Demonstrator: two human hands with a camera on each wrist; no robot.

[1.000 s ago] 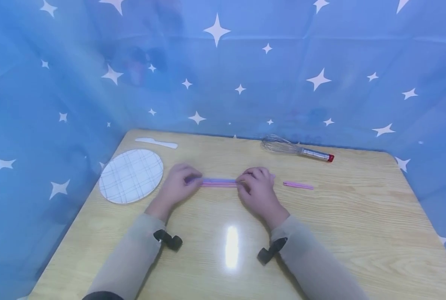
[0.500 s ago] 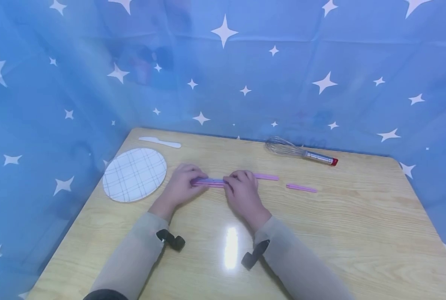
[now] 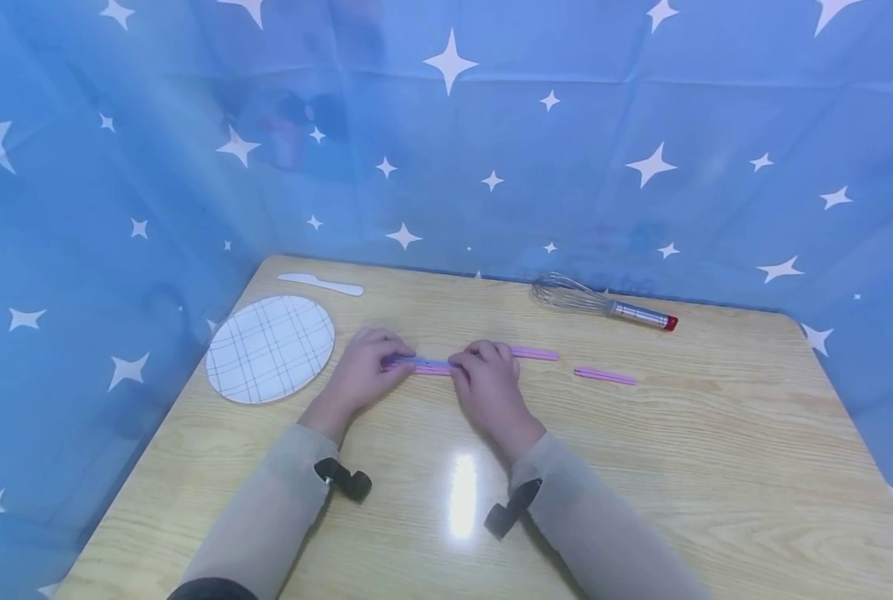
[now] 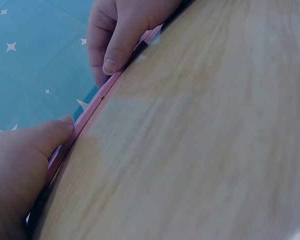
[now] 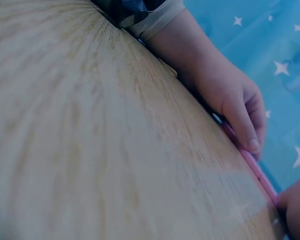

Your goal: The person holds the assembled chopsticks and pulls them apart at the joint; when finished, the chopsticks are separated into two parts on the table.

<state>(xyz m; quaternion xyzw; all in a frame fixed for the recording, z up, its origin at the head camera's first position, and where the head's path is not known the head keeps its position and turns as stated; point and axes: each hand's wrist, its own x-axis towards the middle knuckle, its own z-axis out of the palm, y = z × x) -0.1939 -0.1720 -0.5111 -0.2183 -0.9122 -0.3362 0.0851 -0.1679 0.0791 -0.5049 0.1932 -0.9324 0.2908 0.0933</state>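
Slim pink and blue sticks (image 3: 433, 367), straw-like, lie side by side on the table between my hands. My left hand (image 3: 365, 372) pinches them at their left end, thumb in front and fingers behind. At their right part my right hand (image 3: 487, 385) holds them with thumb and fingertips. In the left wrist view the pink stick (image 4: 92, 107) runs along the tabletop from hand to hand. It also shows as a thin pink line in the right wrist view, between both hands. The stick ends under the fingers are hidden.
Just right of my right hand lies a pink stick piece (image 3: 536, 353); farther right, a short pink stick pair (image 3: 604, 376). A whisk (image 3: 604, 305) lies at the back right. A round checked plate (image 3: 269, 350) and a white plastic knife (image 3: 321, 284) are at the left.
My right hand has slid left along the sticks, closer to my left hand, uncovering the pink piece on its right. The head view has shifted slightly. In the last half second, almost nothing moves.
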